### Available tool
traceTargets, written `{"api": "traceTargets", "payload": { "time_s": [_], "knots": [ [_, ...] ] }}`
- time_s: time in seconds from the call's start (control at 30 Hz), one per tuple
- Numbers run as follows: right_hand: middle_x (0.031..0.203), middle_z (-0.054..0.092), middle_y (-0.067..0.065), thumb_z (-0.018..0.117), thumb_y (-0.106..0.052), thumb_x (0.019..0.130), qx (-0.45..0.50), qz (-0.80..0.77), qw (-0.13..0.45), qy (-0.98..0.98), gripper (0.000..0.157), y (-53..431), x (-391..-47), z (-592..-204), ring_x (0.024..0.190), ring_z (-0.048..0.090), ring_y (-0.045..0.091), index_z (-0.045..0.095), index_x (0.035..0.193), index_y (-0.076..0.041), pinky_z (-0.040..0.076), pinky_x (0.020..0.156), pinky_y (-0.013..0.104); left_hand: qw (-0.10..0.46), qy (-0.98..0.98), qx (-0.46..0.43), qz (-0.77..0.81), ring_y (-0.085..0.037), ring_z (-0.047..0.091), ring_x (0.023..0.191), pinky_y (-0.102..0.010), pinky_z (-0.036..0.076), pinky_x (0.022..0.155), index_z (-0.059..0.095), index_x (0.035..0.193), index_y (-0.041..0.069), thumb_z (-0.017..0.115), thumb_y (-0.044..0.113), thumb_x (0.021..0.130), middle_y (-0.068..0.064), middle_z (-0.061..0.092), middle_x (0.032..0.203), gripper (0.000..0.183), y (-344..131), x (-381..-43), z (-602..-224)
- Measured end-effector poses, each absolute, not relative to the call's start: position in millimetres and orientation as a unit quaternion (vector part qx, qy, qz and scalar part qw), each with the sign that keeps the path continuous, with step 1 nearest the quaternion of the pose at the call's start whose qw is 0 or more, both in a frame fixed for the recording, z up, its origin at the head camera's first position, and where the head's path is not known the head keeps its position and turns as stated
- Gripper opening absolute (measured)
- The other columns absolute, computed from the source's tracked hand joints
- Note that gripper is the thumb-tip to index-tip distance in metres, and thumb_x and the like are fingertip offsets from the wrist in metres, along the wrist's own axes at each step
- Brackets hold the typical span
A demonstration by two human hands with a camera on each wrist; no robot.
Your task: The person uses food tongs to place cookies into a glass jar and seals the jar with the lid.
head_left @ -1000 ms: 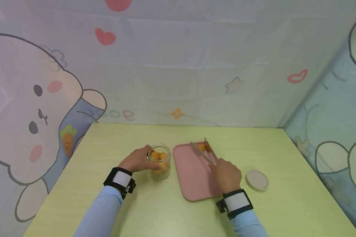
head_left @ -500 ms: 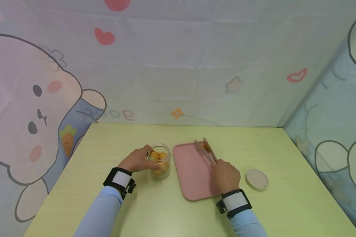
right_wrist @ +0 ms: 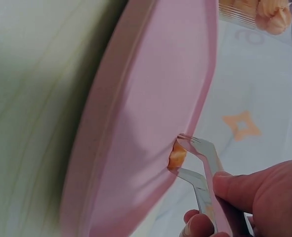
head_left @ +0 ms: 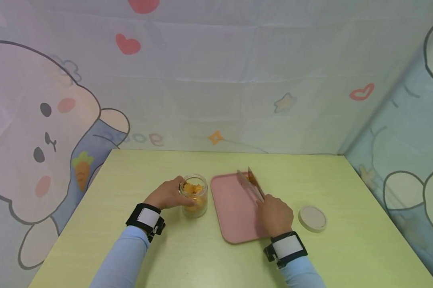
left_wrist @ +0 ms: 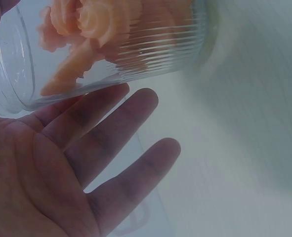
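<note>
My left hand (head_left: 171, 195) holds a glass jar (head_left: 201, 206) of orange swirl-shaped cookies (left_wrist: 104, 22), thumb on the near side. In the left wrist view its fingers lie along the ribbed glass, some of them spread off it. With my right hand (head_left: 277, 215) I grip metal tongs (right_wrist: 205, 153) over the far end of a pink tray (head_left: 234, 212). An orange cookie (right_wrist: 177, 156) sits between the tong tips, at the tray's far edge. The right fingertips are partly hidden by the tongs.
A pale round lid (head_left: 312, 219) lies on the light yellow table (head_left: 349, 248), right of the tray. Behind the table hangs a cartoon-printed cloth (head_left: 209, 100).
The tongs' arms have drawn closer together around the cookie on the tray, the left arm shifting right. My left hand and the jar have stayed in place.
</note>
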State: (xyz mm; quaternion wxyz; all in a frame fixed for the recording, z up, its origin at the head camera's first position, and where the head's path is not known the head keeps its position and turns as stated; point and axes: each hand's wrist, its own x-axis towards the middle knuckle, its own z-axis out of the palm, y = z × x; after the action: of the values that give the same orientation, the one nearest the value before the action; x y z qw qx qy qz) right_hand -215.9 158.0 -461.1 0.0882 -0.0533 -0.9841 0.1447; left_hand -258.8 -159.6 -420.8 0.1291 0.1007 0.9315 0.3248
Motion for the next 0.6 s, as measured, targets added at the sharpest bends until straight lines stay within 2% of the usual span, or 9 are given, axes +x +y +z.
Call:
{"api": "traceTargets", "payload": {
  "time_s": [0.6],
  "knots": [
    [0.059,0.056,0.01,0.069,-0.027,0.091,-0.022,0.147,0.124,-0.981,0.03,158,-201,-457,0.051,0.057,0.027,0.061,0.077,-0.002,0.04,0.04,0.041,0.127,0.933,0.095,0.323,-0.021,0.058,0.093,-0.04,0.047,0.083,0.052,0.122,0.011,0.084,0.046,0.068,-0.005,0.063,0.104,0.072,-159,-261,-425]
  ]
}}
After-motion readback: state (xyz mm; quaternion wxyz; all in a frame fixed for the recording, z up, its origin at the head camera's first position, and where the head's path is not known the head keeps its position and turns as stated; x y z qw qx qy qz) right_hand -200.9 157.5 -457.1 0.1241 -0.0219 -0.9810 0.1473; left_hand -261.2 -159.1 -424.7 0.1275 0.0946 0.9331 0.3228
